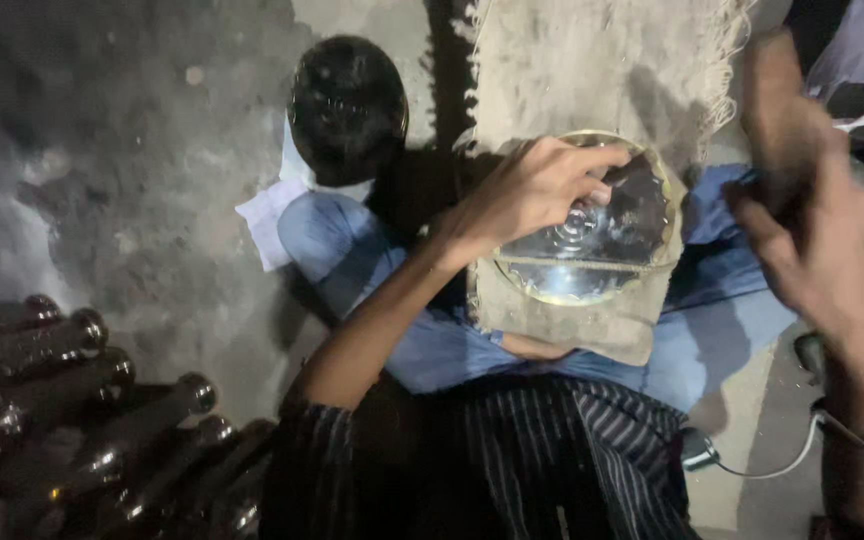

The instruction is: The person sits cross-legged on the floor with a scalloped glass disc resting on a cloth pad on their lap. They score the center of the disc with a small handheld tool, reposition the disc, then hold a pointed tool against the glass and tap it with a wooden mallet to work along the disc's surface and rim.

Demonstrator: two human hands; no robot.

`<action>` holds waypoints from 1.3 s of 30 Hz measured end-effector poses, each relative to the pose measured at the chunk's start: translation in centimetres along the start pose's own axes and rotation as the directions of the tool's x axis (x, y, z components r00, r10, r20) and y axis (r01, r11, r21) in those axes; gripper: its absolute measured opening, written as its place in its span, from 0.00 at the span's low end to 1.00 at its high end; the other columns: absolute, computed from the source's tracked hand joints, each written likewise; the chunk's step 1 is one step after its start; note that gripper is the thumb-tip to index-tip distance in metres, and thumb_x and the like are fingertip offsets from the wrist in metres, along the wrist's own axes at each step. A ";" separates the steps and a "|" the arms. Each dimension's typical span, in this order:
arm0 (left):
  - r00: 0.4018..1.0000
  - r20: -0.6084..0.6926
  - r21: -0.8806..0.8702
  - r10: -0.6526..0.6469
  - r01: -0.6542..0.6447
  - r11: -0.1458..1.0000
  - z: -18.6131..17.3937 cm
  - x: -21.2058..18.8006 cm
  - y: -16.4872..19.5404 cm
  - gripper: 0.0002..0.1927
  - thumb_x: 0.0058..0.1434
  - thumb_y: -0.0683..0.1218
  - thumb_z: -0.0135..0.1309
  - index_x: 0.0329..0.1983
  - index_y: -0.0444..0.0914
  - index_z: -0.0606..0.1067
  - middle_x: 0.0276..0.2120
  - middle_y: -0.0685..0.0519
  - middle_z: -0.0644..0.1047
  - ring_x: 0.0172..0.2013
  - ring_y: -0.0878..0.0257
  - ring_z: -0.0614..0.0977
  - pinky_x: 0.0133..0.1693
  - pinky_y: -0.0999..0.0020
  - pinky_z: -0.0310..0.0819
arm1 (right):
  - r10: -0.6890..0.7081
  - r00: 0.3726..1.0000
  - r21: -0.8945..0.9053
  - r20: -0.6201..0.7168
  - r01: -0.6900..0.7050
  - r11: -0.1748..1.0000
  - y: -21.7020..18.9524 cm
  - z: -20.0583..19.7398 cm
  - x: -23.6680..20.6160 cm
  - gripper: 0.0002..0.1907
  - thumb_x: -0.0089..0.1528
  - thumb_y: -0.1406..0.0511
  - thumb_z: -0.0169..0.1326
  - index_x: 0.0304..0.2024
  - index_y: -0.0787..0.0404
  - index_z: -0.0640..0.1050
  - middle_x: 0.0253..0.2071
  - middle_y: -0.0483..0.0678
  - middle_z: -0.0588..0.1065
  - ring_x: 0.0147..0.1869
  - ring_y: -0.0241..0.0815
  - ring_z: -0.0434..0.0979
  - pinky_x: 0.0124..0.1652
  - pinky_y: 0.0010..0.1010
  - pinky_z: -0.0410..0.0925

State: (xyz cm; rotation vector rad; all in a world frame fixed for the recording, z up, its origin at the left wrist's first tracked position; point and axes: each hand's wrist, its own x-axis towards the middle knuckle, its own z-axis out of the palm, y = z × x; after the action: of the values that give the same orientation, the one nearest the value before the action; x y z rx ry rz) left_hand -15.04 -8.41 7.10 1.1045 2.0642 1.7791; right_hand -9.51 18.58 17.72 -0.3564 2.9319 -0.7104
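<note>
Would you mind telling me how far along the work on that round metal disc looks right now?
Done: the round metal disc already shines, lying on the cloth across the lap. In hand: the left hand steadies its rim; the right hand is raised and blurred, its grip unclear. Left: dark metal rods lie piled untouched on the floor.

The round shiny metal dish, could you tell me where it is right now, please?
In the head view, the metal dish sits right of centre on a beige cloth over the person's lap, with the left hand gripping its upper rim and the right hand raised beside it.
</note>
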 end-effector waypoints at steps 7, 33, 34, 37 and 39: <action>0.989 -0.127 0.103 -0.082 0.095 0.990 -0.1 -0.8 2.4 0.21 0.61 0.32 0.56 0.58 0.27 0.72 0.39 0.41 0.83 0.40 0.56 0.90 0.39 0.66 0.83 | 0.048 0.985 0.315 -0.168 0.008 0.949 -1.4 -1.0 1.6 0.38 0.64 0.67 0.61 0.73 0.53 0.60 0.51 0.54 0.75 0.51 0.53 0.80 0.49 0.45 0.72; 0.982 -0.180 0.116 -0.064 0.086 0.990 1.5 -2.2 -0.2 0.20 0.62 0.30 0.58 0.58 0.26 0.73 0.45 0.39 0.83 0.43 0.58 0.89 0.40 0.71 0.87 | -0.075 0.997 0.037 -0.024 0.076 0.996 0.8 0.9 0.4 0.39 0.54 0.75 0.61 0.68 0.64 0.66 0.51 0.64 0.76 0.51 0.62 0.80 0.49 0.46 0.73; 0.977 -0.199 0.139 -0.072 0.101 0.985 1.8 -2.3 -0.3 0.20 0.61 0.30 0.57 0.57 0.26 0.73 0.45 0.39 0.83 0.42 0.58 0.89 0.40 0.70 0.86 | 0.000 0.999 0.136 0.034 -0.004 0.991 0.6 0.6 0.8 0.37 0.57 0.75 0.59 0.69 0.63 0.65 0.49 0.64 0.76 0.49 0.62 0.80 0.48 0.46 0.73; 0.962 -0.249 0.195 -0.111 0.162 0.967 2.6 -2.5 -0.4 0.21 0.59 0.28 0.54 0.57 0.27 0.74 0.45 0.40 0.83 0.42 0.59 0.89 0.38 0.71 0.85 | -0.151 0.975 -0.244 0.162 0.188 0.951 0.3 -0.7 2.2 0.42 0.54 0.73 0.64 0.71 0.56 0.68 0.46 0.60 0.79 0.45 0.60 0.82 0.42 0.45 0.75; 0.939 -0.299 0.201 -0.172 0.238 0.950 3.2 -2.8 -0.4 0.23 0.57 0.26 0.53 0.57 0.28 0.75 0.46 0.40 0.83 0.42 0.58 0.89 0.37 0.73 0.86 | -0.090 0.996 0.047 0.024 0.088 0.995 -0.3 -0.4 3.1 0.38 0.63 0.71 0.60 0.74 0.58 0.63 0.46 0.59 0.77 0.44 0.57 0.82 0.46 0.46 0.75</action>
State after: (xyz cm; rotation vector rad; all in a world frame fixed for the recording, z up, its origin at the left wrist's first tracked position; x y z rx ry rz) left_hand -11.33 -7.77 5.00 0.6812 2.5048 1.7003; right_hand -12.49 17.73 18.02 -0.4910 2.8856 -0.7762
